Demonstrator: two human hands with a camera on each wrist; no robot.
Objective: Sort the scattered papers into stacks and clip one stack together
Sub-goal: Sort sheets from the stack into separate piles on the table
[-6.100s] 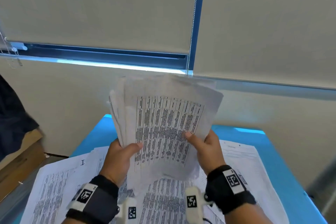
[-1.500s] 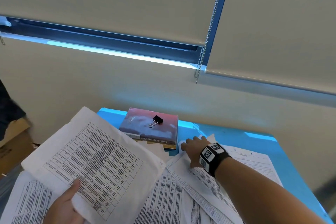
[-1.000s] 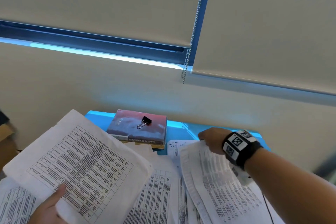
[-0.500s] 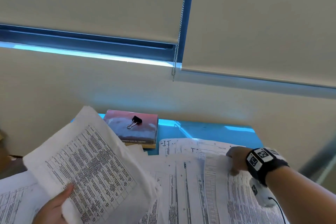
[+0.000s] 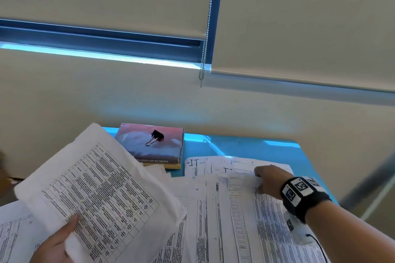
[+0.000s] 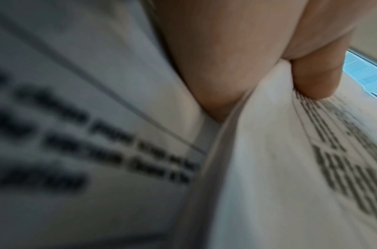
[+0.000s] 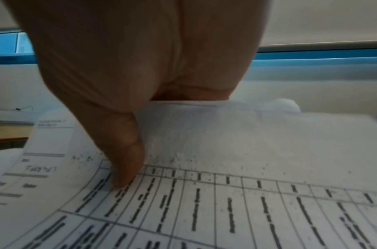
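Note:
My left hand (image 5: 56, 243) grips a thick stack of printed table sheets (image 5: 100, 194), tilted up over the left of the blue table (image 5: 245, 147); the left wrist view shows the thumb (image 6: 315, 79) pressing on the stack's top sheet (image 6: 290, 168). My right hand (image 5: 268, 179) pinches the top edge of a table sheet (image 5: 269, 226) at the right of the scattered papers (image 5: 201, 209); in the right wrist view the thumb (image 7: 123, 160) is on top of the sheet (image 7: 226, 202) and fingers curl under its lifted edge. A black binder clip (image 5: 155, 137) lies on a pink book (image 5: 154, 147).
The pink book sits on another book at the back of the table, against the wall. More sheets marked with handwritten letters (image 5: 213, 166) lie behind the right hand. A blind chain (image 5: 206, 28) hangs above. The table's right edge (image 5: 320, 175) is near my right wrist.
Both hands held the stack six seconds ago; now only the left does. The right hand took hold of a loose sheet's far edge and carried it rightward across the papers.

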